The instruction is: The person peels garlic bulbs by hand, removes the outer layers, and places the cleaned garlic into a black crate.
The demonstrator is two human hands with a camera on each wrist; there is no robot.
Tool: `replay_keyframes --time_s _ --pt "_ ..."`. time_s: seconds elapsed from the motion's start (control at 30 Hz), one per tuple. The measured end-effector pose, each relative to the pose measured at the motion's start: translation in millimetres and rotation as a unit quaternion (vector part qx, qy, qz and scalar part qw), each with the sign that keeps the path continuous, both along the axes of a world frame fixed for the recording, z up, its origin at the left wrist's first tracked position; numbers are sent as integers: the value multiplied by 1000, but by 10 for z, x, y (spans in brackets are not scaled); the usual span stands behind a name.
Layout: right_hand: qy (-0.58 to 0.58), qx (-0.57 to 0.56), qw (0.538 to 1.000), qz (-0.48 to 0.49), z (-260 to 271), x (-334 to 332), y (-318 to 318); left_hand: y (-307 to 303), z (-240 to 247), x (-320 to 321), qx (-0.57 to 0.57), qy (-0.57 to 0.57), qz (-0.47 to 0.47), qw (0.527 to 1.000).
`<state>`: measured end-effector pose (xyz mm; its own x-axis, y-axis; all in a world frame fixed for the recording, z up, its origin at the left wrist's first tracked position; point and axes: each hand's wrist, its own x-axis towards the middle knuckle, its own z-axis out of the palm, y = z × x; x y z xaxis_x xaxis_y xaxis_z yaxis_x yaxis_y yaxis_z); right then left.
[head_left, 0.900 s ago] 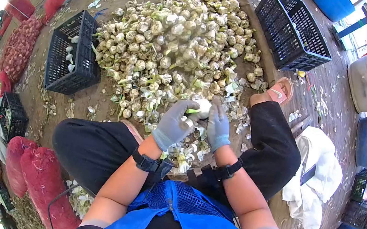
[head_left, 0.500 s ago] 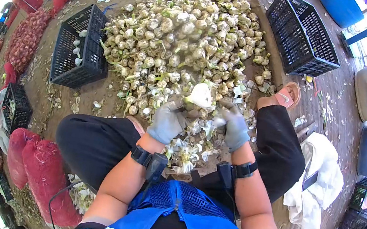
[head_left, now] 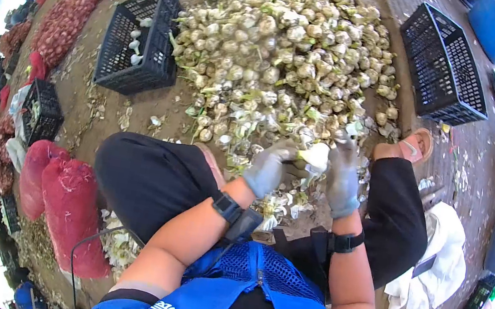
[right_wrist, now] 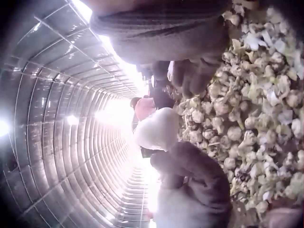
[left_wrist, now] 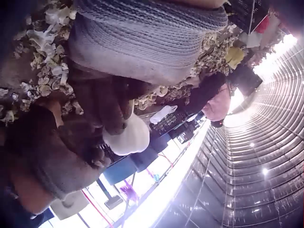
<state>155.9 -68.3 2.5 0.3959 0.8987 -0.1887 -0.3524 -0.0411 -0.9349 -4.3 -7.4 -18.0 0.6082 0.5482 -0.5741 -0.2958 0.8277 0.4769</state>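
A peeled-looking white garlic bulb (head_left: 316,156) with a short pale green stem is held by my gloved left hand (head_left: 269,168), whose fingers grip it at the stem end. The round side of the bulb (right_wrist: 158,129) points away from those fingers in the right wrist view. My gloved right hand (head_left: 342,180) is raised just right of the bulb, its fingers loosely bent and apart from it. Beyond both hands spreads a large heap of garlic bulbs (head_left: 303,59) with dry stems. Loose garlic skins (head_left: 278,205) lie beneath the hands.
A black crate (head_left: 142,39) with several white bulbs stands left of the heap, and another black crate (head_left: 446,63) stands at the right. Red mesh sacks (head_left: 76,217) lie at the lower left. A white cloth (head_left: 437,271) is beside the right knee.
Both hands were close together at the bulb, then the right hand drew away to the right. It is now nearer the bulb again, while the left hand keeps its grip. The head view has shifted.
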Motion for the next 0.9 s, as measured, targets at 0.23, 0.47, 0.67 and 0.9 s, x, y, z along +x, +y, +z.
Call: replay_keyframes --time_s 0.23,0.47,0.67,0.9 --pt "48 -147 980 -123 -133 74 5 281 -388 16 245 241 -275 898" --pt "73 -96 988 -96 -98 -41 -4 1491 -1842 -1215 117 764 140 619" --pt "73 -122 985 -94 -133 59 51 1619 -2160 -1853 169 719 -366 566" --pt "109 -135 982 -78 -228 34 69 1718 -2483 -1855 150 744 -220 613"
